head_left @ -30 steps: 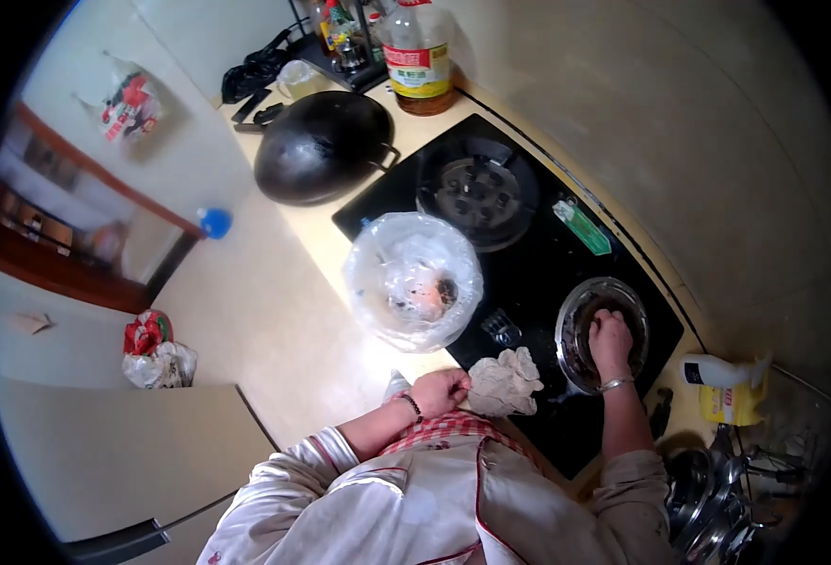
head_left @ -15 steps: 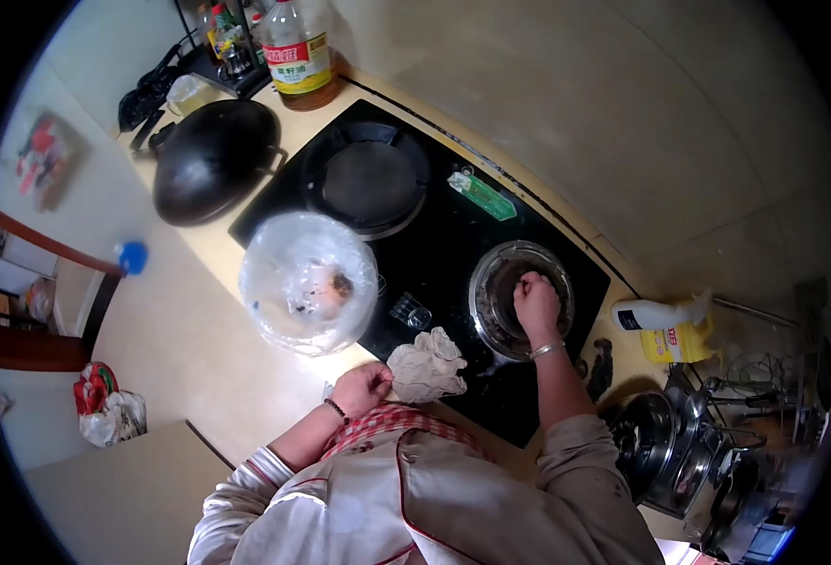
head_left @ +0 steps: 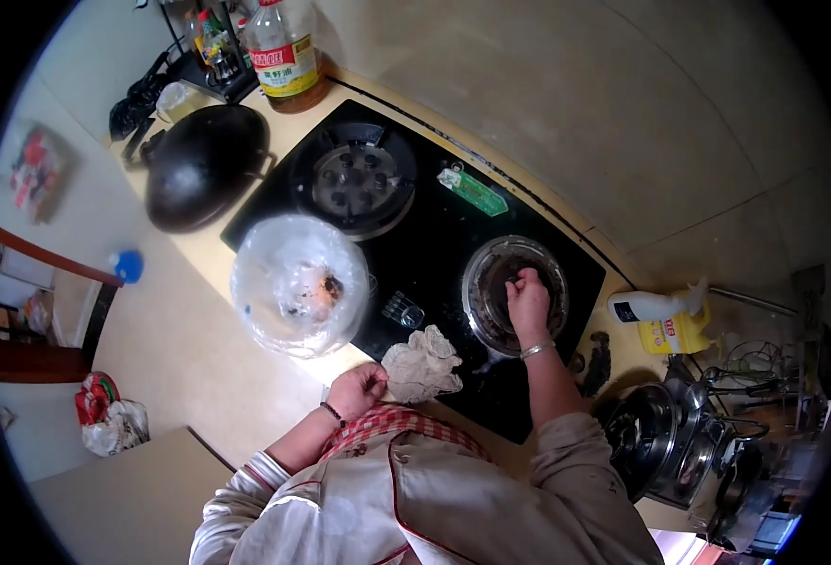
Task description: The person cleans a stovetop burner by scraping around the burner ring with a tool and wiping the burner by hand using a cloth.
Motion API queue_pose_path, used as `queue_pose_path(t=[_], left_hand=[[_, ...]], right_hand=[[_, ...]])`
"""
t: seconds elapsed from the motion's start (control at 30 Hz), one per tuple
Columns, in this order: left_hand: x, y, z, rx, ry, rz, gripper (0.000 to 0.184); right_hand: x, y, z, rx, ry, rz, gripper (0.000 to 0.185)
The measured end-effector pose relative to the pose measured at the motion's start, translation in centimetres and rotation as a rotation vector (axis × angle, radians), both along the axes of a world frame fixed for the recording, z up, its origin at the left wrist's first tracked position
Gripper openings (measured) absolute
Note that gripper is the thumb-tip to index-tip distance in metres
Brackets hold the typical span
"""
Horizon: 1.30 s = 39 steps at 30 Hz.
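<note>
My right hand (head_left: 528,306), with a bracelet at the wrist, is closed inside the round metal-rimmed burner ring (head_left: 476,306) at the right of the black stove (head_left: 425,254); what its fingers hold is hidden. Close to the counter's front edge, my left hand (head_left: 357,389) is closed beside a crumpled grey cloth (head_left: 422,365), and I cannot make out whether it pinches anything. A bowl lined with a clear plastic bag (head_left: 288,254) stands left of the cloth, with dark and orange scraps inside. A small glass-like knob (head_left: 404,312) lies between bowl and ring.
An upturned black wok (head_left: 203,169) and an oil bottle (head_left: 286,66) stand at the back left, by the other burner (head_left: 354,179). A green scraper-like packet (head_left: 473,191) lies on the stove. To the right are a spray bottle (head_left: 655,305), a yellow container (head_left: 674,334) and pots (head_left: 646,433).
The camera view has turned, so the stove and both hands appear farther left. My right hand remains in the burner ring, and my left hand stays beside the cloth.
</note>
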State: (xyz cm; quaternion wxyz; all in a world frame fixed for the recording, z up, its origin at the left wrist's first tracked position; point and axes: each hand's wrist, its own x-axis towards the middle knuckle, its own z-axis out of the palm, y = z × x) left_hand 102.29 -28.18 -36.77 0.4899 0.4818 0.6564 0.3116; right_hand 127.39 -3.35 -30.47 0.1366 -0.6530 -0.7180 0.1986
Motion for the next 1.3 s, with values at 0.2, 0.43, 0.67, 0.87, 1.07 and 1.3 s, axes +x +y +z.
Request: queue_pose_path(t=[0.2,0.43,0.67,0.87,1.07,1.3], left_hand=[[0.1,0.4,1.1,-0.054,0.046,-0.021,0.011],[0.2,0.0,0.9,-0.009,-0.002,0.009,0.009],[0.1,0.4,1.5,-0.044,0.021,-0.009,0.009],[0.1,0.4,1.4,-0.043,0.057,-0.014,0.010],[0.0,0.4,1.0,-0.012,0.098,-0.036,0.010],[-0.1,0.3,0.4,-0.010,0.048,-0.012,0.011]], right_hand=[[0.4,-0.4,-0.6,0.092,-0.147,-0.010,0.017],[-0.5,0.2,0.0,0.026,-0.197,-0.066,0.021],[-1.0,-0.3,0.3,0.070,-0.251,-0.091,0.023],[0.2,2.4,-0.9,-0.087,-0.106,-0.119,0.022],[1.0,2.1,-0.9,-0.212,0.063,-0.044,0.023],[1.1,1.1,0.7,-0.190,-0.017,0.087,0.021]])
